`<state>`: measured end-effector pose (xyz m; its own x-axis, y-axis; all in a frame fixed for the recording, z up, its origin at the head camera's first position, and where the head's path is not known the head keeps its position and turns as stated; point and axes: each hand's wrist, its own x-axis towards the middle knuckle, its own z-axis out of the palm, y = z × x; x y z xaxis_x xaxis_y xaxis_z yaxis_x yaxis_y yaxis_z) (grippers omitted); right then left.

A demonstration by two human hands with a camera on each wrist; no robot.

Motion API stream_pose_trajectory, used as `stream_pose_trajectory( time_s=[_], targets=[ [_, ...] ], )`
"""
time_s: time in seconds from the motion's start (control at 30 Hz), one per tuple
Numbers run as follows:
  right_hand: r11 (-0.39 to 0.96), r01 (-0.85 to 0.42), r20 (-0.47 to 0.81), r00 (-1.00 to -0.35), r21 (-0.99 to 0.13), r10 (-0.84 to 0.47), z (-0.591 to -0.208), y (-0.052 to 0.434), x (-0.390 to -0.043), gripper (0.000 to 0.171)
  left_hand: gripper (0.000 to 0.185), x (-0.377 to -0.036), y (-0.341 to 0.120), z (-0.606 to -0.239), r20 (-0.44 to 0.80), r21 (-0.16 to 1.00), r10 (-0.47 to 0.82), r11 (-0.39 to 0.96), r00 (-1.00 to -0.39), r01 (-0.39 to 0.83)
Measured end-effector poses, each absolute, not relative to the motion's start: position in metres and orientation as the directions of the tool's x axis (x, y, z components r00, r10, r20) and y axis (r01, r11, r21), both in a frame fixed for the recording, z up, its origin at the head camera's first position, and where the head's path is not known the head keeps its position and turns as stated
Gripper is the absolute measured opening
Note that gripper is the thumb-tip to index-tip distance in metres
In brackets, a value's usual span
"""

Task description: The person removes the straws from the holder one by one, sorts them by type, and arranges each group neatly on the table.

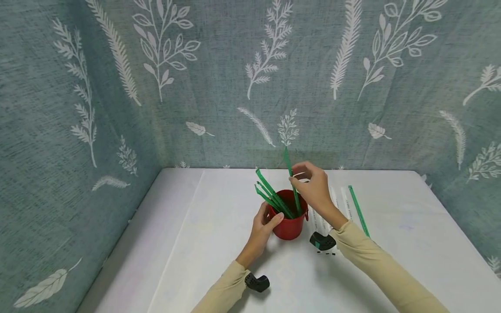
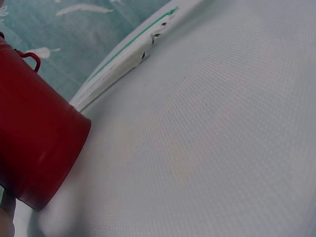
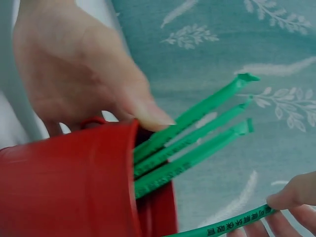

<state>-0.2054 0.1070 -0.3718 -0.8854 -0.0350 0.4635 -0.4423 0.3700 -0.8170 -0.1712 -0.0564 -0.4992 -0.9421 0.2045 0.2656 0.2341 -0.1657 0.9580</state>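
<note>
The small red metal bucket [image 1: 288, 224] stood near the middle of the white cloth-covered table [image 1: 391, 243]. The left hand [image 1: 263, 226] gripped its side, thumb hooked over the rim, steadying it. Three green paper-wrapped straws [image 1: 270, 195] already leaned inside, tips fanned leftward. The right hand [image 1: 315, 189] pinched a fourth green straw [image 1: 291, 180] between fingertips, its lower end inside the bucket's mouth, upper end standing nearly upright. To the right, several white-wrapped straws [image 1: 336, 204] and one more green straw [image 1: 359, 211] lay flat on the table, not yet collected. By my judgement, roughly halfway: four in or entering, the rest waiting.
</note>
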Motion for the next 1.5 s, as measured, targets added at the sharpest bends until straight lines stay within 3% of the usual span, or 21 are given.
stream_pose_trajectory(
  time_s=[0.33, 0.93, 1.5],
  targets=[
    [0.325, -0.440, 0.470, -0.882, -0.837, 0.017, -0.359, 0.124, -0.198, 0.024, 0.053, -0.154, -0.056, -0.472, 0.275, 0.955, 0.229, -0.178, -0.934, 0.237],
    [0.229, -0.533, 0.570, -0.808, -0.815, 0.149, -0.321, 0.147, -0.191, 0.026, 0.052, -0.154, -0.056, -0.472, 0.272, 0.957, 0.231, -0.170, -0.934, 0.236],
    [0.318, -0.500, 0.570, -0.801, -0.805, 0.182, -0.320, 0.182, -0.185, 0.025, 0.054, -0.156, -0.058, -0.468, 0.258, 0.960, 0.248, -0.172, -0.934, 0.220]
  ],
)
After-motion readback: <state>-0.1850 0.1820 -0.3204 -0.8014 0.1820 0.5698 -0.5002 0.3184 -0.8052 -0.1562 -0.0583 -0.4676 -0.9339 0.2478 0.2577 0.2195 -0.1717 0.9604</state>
